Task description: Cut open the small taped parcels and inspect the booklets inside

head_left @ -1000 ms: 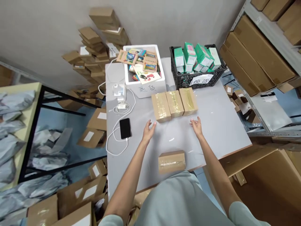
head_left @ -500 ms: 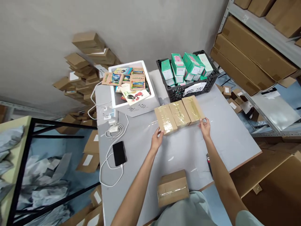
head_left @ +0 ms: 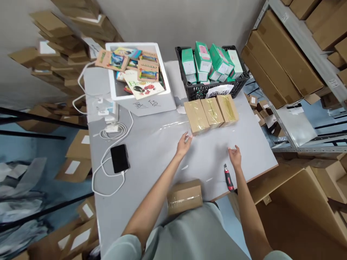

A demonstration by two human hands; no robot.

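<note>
Three taped brown cardboard boxes stand side by side in front of the black crate: the left box (head_left: 197, 117), the middle box (head_left: 213, 112) and the right box (head_left: 228, 110). At the near corner of the left box is my left hand (head_left: 184, 145), its fingers apart; whether a fingertip touches the cardboard I cannot tell. My right hand (head_left: 235, 157) hovers over the table, apart from the boxes, with nothing between its parted fingers. Just below it lies a red and black utility knife (head_left: 228, 178). Another taped box (head_left: 184, 198) rests at the table's near edge, against my body.
A white foam box (head_left: 154, 106) of booklets and a black crate (head_left: 193, 93) of green-and-white cartons stand at the back of the grey table (head_left: 151, 151). A phone (head_left: 120, 159) with white cables lies left. Shelving (head_left: 295, 32) and a large open carton (head_left: 287, 216) are right.
My right hand has let go of the right box and drawn back towards me. My left hand has loosened at the left box's corner. The knife now shows fully, and the view has shifted.
</note>
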